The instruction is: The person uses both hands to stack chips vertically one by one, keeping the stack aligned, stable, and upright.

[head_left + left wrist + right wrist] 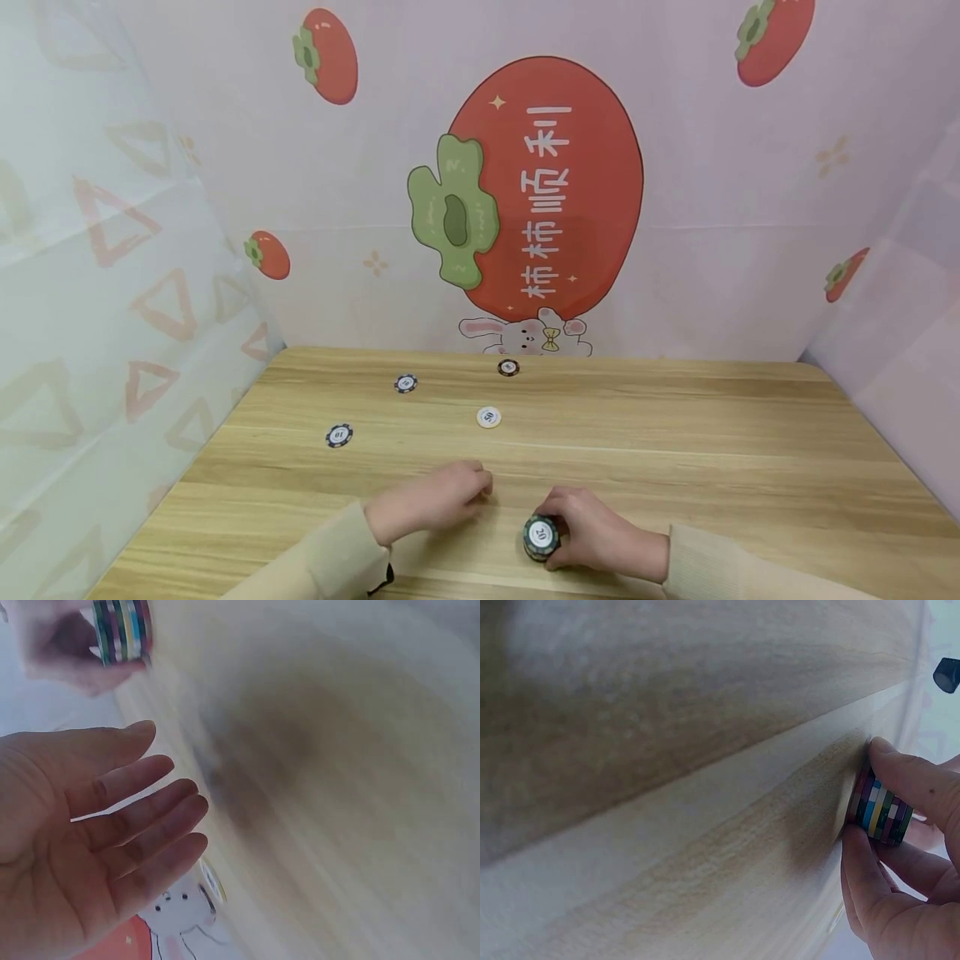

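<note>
A stack of poker chips stands on the table near its front, a green chip marked 20 on top. My right hand grips the stack from the right, thumb on one side and fingers on the other, as the right wrist view shows around the chip stack. To the left of it my left hand hovers over the wood, holding nothing. In the left wrist view the left hand has its fingers extended and slightly bent, palm showing, apart from the stack.
Loose chips lie farther back on the wooden table: a white 50 chip, a dark chip near the back edge, and two dark blue 10 chips to the left. A printed curtain hangs behind.
</note>
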### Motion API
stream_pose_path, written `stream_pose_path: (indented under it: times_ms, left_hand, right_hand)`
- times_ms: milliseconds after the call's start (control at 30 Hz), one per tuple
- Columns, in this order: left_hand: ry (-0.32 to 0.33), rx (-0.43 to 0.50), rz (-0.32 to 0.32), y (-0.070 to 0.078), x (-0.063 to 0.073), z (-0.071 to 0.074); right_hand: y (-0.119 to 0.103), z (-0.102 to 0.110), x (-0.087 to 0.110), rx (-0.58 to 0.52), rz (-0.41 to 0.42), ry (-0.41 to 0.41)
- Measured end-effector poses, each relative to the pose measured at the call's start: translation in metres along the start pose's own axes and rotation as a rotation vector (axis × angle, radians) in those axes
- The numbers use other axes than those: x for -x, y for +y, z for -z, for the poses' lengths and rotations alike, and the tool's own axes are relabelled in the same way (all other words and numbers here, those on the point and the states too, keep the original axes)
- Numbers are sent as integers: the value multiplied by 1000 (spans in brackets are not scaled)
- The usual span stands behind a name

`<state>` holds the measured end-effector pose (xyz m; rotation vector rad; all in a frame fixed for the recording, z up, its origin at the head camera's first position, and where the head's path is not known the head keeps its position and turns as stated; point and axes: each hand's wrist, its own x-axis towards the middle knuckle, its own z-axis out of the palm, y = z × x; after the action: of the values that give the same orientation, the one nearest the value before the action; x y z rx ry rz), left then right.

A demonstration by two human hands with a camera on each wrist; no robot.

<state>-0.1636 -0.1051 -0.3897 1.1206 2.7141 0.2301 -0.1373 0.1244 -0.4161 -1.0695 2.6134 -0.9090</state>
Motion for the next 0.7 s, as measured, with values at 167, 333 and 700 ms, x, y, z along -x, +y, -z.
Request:
stream_pose_path:
  times_ms: [167, 333, 700]
  left_hand:
    - [44, -83, -15, -13, -1, 2]
    - [109, -116, 5, -28, 0, 6]
    - [182, -66, 126, -63, 9, 11]
  right_hand:
    - [0, 0, 0, 0, -2, 2]
    - [-1, -1, 1, -8, -4, 6]
    - [0, -1, 2, -16, -3, 9]
